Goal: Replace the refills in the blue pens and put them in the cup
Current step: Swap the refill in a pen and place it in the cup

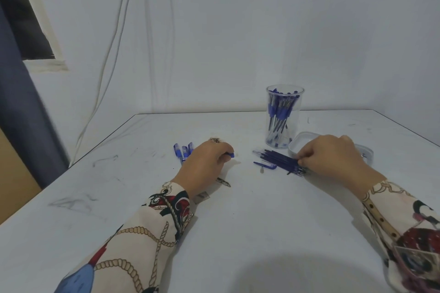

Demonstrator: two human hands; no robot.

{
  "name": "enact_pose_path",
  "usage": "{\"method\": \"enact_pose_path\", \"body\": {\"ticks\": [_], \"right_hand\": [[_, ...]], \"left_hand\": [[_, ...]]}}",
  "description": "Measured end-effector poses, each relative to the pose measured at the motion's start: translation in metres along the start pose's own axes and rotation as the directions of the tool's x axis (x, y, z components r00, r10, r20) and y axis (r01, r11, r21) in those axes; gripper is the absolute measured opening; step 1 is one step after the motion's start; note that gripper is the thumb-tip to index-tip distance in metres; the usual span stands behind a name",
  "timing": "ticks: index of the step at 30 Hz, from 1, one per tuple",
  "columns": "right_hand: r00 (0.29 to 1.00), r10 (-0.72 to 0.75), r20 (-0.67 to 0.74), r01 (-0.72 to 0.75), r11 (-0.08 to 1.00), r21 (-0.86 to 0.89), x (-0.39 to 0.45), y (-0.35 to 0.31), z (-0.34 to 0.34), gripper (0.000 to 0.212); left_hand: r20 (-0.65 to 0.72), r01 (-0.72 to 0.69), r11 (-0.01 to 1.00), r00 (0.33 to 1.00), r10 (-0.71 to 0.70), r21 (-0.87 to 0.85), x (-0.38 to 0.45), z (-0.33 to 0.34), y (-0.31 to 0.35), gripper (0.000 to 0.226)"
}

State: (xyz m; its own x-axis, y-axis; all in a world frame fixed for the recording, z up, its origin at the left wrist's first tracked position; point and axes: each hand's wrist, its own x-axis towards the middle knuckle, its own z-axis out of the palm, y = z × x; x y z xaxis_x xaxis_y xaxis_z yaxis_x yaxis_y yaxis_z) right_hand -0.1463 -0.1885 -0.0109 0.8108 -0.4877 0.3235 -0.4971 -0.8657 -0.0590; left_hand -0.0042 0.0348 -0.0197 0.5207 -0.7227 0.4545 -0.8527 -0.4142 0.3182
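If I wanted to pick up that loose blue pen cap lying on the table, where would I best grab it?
Probably pinch the blue pen cap from above, across its thicker right end, fingers on its near and far sides. It lies flat with open table in front; the refill bundle crowds its far side.

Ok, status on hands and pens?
Left hand grips a blue pen. Right hand pinches dark blue refills. Clear plastic cup holds pens. Nothing blocking.

White desk (238,233), top scuffed with grey marks, far edge against a plain white wall (238,31). White cables (112,54) hang down the wall past the far-left corner. Dark window opening (28,19) upper left; blue curtain (19,114) beside it.
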Motion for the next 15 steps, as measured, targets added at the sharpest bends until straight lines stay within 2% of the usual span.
{"method": "enact_pose_path", "body": {"ticks": [7, 15], "right_hand": [[0.998, -0.069, -0.004, 0.069, 0.993, -0.098, -0.003, -0.005, 0.004, 0.021], [0.997, -0.076, -0.02, 0.074, 0.994, -0.079, -0.003, -0.007, 0.004, 0.019]], "left_hand": [[0.029, -0.013, 1.0, 0.999, 0.014, -0.027, 0.004, 0.007, -0.005, 0.018], [0.048, -0.019, 0.999, 0.999, 0.022, -0.049, 0.006, 0.012, -0.01, 0.019]]}}
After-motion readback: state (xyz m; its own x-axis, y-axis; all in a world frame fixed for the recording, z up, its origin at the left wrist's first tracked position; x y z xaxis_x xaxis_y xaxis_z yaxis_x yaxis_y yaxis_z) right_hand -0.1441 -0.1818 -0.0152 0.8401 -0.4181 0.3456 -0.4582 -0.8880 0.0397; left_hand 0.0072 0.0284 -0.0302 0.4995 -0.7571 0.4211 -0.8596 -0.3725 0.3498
